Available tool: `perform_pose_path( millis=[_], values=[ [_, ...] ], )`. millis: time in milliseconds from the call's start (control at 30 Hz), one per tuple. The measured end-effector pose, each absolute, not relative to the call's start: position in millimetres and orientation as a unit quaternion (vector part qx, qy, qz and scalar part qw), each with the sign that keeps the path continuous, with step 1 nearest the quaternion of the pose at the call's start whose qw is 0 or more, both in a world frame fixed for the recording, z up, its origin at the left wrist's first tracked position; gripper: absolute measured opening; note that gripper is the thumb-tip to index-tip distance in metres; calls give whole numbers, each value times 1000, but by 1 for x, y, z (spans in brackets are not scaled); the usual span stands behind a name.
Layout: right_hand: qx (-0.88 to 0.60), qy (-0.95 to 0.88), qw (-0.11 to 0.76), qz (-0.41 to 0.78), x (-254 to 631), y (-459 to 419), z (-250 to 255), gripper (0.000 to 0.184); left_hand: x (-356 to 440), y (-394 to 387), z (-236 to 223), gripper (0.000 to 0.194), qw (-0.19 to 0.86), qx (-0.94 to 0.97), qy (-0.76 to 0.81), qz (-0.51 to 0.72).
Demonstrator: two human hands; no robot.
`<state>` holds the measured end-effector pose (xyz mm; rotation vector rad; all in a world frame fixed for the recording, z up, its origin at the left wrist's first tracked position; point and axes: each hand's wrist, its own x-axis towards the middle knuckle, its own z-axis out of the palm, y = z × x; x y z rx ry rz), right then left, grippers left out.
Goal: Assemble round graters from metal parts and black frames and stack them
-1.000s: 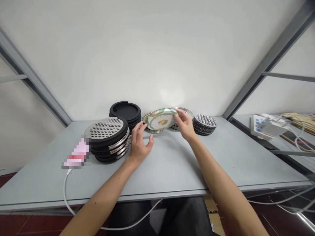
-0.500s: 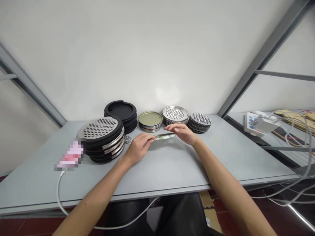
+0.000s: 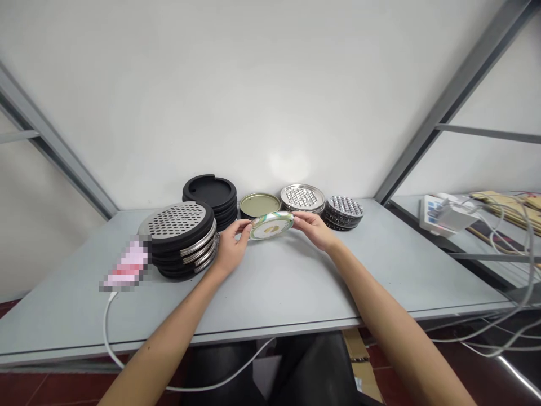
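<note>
Between both hands, above the table, is a round printed tin lid (image 3: 271,226), tilted so its white face with a green-patterned rim and a yellowish picture shows. My left hand (image 3: 232,243) grips its left edge, thumb in front. My right hand (image 3: 315,229) pinches the right edge. Just behind stands a stack of gold-coloured tin lids (image 3: 260,203), partly covered by the held one. To its right are a stack of silver grater discs with rims (image 3: 302,197) and a stack of bare grater plates (image 3: 344,211).
At left, a tall stack of black rings and perforated metal discs (image 3: 177,223) stands before a stack of black round trays (image 3: 211,193). A pink blurred object (image 3: 127,268) with a white cable (image 3: 105,321) leans there. A power strip (image 3: 439,217) sits beyond the right frame post.
The lid has turned from nearly edge-on to showing its printed face. My right hand, formerly open above its edge, has closed on it. My left hand has shifted slightly left.
</note>
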<state>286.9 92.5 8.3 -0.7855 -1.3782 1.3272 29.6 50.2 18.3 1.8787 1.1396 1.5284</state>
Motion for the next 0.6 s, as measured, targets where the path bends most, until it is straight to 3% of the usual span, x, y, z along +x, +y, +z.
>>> perform_pose_path(
  millis=[467, 600],
  values=[
    [-353, -540, 536, 544, 284, 91, 13, 38, 27, 52, 17, 21, 152, 745, 397, 514],
    [-384, -511, 544, 543, 288, 94, 11, 40, 24, 46, 19, 20, 110, 834, 325, 433]
  ],
)
